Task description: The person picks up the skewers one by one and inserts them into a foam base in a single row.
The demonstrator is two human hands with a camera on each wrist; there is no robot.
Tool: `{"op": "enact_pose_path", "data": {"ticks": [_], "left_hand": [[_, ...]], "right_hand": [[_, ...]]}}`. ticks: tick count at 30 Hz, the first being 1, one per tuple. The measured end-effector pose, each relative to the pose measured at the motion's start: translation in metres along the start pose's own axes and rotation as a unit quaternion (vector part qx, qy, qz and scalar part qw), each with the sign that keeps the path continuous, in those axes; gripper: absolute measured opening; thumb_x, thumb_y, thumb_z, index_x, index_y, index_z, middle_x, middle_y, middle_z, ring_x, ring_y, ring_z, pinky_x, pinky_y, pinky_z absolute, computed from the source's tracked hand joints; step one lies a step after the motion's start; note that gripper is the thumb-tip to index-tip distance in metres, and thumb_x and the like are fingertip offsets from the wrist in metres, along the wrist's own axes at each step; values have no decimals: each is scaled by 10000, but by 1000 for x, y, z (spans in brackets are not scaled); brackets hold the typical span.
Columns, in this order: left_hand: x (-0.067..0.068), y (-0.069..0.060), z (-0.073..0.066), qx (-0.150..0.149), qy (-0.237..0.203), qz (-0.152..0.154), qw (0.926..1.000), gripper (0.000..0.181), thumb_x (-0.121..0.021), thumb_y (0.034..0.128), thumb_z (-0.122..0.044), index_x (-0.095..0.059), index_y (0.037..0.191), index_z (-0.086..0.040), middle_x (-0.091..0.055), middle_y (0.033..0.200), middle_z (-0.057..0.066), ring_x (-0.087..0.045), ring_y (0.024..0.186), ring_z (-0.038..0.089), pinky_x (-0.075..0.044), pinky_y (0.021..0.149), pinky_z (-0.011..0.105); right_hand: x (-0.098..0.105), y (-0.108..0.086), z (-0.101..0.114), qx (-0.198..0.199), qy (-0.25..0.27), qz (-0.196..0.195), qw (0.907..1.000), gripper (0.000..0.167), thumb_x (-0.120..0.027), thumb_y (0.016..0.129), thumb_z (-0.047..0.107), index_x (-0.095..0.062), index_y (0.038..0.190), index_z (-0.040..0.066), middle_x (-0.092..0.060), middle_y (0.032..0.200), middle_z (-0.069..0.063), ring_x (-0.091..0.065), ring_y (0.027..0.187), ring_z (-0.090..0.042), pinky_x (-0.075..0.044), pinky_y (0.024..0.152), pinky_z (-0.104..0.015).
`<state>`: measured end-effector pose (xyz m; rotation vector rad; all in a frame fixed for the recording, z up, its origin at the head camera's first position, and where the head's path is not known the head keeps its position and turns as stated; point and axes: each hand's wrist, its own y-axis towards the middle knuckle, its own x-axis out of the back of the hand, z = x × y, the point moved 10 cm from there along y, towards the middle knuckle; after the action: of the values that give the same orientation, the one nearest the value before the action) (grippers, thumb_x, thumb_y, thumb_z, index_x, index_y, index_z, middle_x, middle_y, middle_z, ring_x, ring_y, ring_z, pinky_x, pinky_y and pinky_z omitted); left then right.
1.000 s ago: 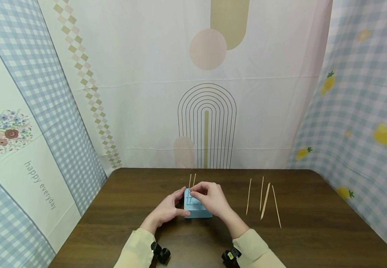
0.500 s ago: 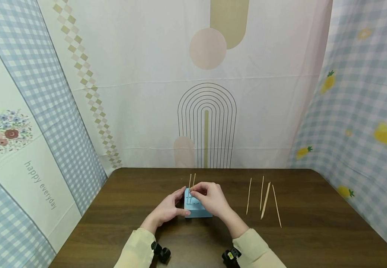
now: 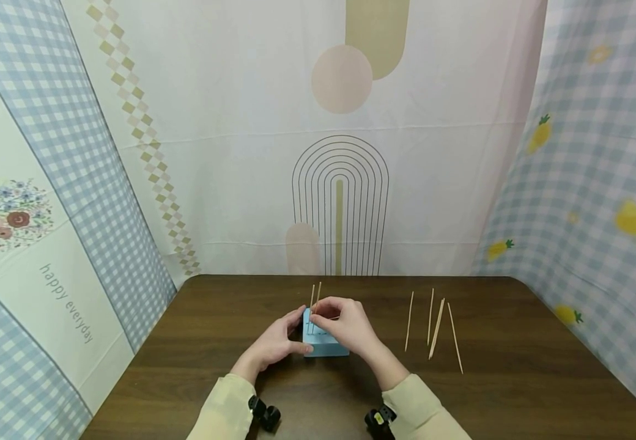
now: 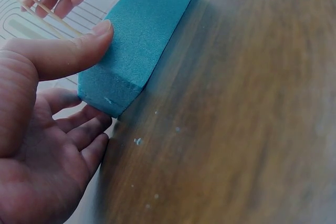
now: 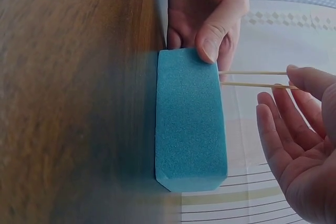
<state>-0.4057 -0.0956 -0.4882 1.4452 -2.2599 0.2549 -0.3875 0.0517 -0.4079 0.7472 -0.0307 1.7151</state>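
Observation:
A light blue foam block stands on the brown table, two thin wooden sticks rising upright from its top. My left hand grips the block's left end, thumb on the near face and fingers round the far side. Above the block, my right hand pinches one of the sticks between thumb and fingers. In the right wrist view its thumb lies over the sticks, and the other fingers spread below. Where the sticks enter the foam is partly hidden by the right hand in the head view.
Several loose wooden sticks lie on the table to the right of the block. Small pale crumbs dot the wood near the left hand. A patterned cloth hangs behind the table, with checked cloths on both sides.
My right hand's fingertips have shifted slightly up and to the left along the stick, whose tip stands a little higher. The left hand and block have stayed put.

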Motion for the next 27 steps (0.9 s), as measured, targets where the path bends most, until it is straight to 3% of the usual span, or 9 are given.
{"op": "enact_pose_path", "data": {"ticks": [13, 19, 27], "left_hand": [[1, 1, -1, -26, -77, -38, 10000, 1000, -886, 862, -158, -313, 1661, 26, -350, 1687, 256, -340, 1549, 448, -286, 1237, 610], [1, -1, -4, -36, -146, -35, 9999, 989, -887, 856, -130, -327, 1655, 28, -354, 1682, 264, -346, 1545, 454, -282, 1237, 614], [1, 0, -3, -55, -100, -68, 9999, 987, -886, 860, -128, -324, 1655, 32, -354, 1681, 265, -350, 1543, 455, -291, 1234, 609]], "right_hand": [[3, 2, -1, -8, 37, -199, 9998, 163, -841, 954, 222, -807, 1065, 109, -774, 961, 72, -709, 868, -114, -588, 750, -288], [9, 3, -1, -22, 141, -314, 9994, 68, -804, 975, 140, -808, 1042, 134, -774, 951, 64, -708, 848, -117, -591, 728, -286], [11, 2, -1, 16, -22, -461, 9989, 51, -829, 961, 208, -791, 960, 174, -757, 888, 101, -682, 814, -107, -563, 722, -300]]}}
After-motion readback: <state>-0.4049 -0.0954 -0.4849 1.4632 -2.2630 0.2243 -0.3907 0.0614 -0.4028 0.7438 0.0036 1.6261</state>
